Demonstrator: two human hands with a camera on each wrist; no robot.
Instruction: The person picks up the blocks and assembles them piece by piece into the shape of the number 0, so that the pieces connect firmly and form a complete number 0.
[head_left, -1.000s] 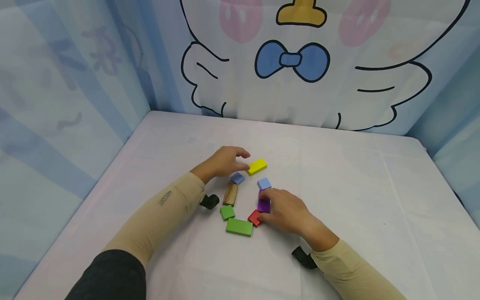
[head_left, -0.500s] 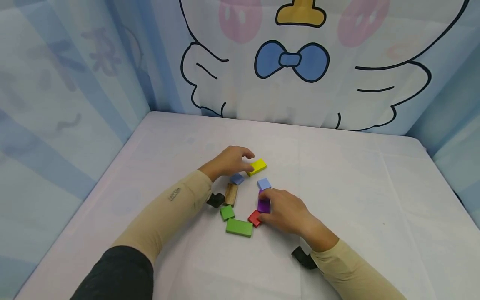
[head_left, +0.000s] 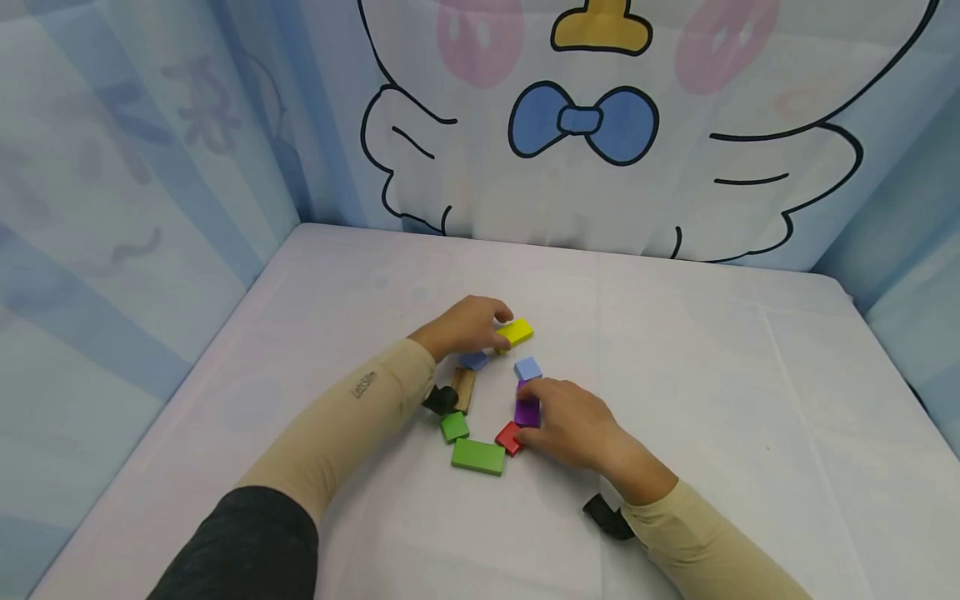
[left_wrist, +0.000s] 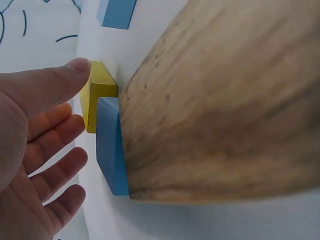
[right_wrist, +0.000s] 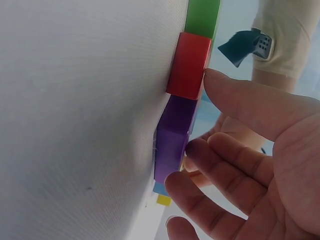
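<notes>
My left hand (head_left: pixel 468 325) is at the yellow block (head_left: pixel 517 332), its thumb against the near side and its fingers loosely bent by the far side. In the left wrist view, gaps show between these fingers. My right hand (head_left: pixel 573 421) rests beside the ring of blocks. Its thumb touches the red block (right_wrist: pixel 190 65), and its loosely bent fingertips lie at the purple block (right_wrist: pixel 172 135). The ring also has a light blue block (head_left: pixel 528 367), a darker blue block (head_left: pixel 473 360) partly behind the left hand, a wooden block (head_left: pixel 465 390), a green cube (head_left: pixel 454 427) and a long green block (head_left: pixel 478 457).
A white cloth covers the table (head_left: pixel 712 375). Behind it hangs a curtain (head_left: pixel 480 167) with a cartoon print, and another blue and white curtain (head_left: pixel 135 208) hangs on the left. Black wrist devices sit under both sleeves, the right device (head_left: pixel 607 517) more visible.
My left hand has moved a little to the right, closer around the yellow block. The right hand and the blocks have stayed where they were.
</notes>
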